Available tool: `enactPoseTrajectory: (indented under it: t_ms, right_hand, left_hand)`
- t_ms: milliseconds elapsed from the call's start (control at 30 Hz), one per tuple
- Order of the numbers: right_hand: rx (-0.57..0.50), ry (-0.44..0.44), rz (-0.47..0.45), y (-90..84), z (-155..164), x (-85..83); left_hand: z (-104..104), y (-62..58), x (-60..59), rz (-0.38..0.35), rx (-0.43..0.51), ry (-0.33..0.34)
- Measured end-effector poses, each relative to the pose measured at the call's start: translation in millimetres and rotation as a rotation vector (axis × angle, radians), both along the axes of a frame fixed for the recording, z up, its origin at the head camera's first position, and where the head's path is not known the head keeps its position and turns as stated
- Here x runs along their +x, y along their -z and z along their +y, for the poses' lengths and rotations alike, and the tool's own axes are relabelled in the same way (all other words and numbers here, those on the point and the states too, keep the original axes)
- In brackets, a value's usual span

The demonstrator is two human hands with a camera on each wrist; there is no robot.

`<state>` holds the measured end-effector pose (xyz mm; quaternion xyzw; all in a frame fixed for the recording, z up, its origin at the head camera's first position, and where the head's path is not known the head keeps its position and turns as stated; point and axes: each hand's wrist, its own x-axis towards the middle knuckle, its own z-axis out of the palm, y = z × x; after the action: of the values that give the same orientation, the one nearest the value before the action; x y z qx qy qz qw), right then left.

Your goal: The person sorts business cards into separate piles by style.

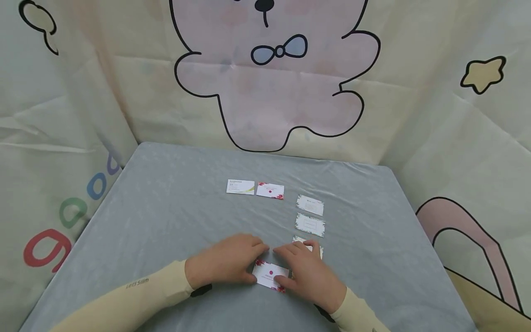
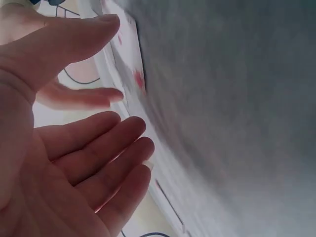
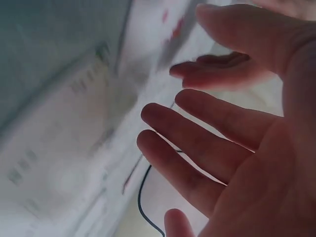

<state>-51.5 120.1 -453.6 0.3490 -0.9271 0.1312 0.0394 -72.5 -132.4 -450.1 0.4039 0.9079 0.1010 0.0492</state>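
While both hands sit low near the front edge of the grey table (image 1: 166,193), a red-flowered card (image 1: 270,275) lies flat between them. The left hand (image 1: 226,260) rests at the card's left edge, fingers straight and relaxed, gripping nothing; the wrist views confirm loose, spread fingers. The right hand (image 1: 304,269) covers the card's right edge, fingers equally straight, and partly hides a grey-bordered card (image 1: 308,246) just behind it. Two more grey-bordered cards (image 1: 309,215) line up farther back on the right. A green-striped card (image 1: 240,186) and a second red-flowered card (image 1: 270,190) sit side by side mid-table. Wide bare cloth lies open to the left, with a narrower margin to the right edge.
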Motion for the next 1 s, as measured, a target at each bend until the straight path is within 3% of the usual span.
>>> enactPoseTrajectory:
  t_ms: [133,567,833,1000]
  right_hand:
    - [0.006,-0.015,0.008,6.9,0.3,9.1]
    - [0.01,0.021,-0.029,15.1,-0.6,11.9]
    - [-0.021,0.026,0.026,17.7,-0.2,10.8]
    - [-0.021,0.064,0.078,16.8,-1.3,-0.1]
  left_hand:
    - [-1.9,3.2,4.9,-0.005,0.02,0.005]
    - [-0.2,9.2,6.7,-0.023,0.059,0.003]
    - [-2.8,12.0,-1.5,0.03,0.075,-0.004]
    - [-2.3,10.8,-11.3,0.051,0.107,-0.014]
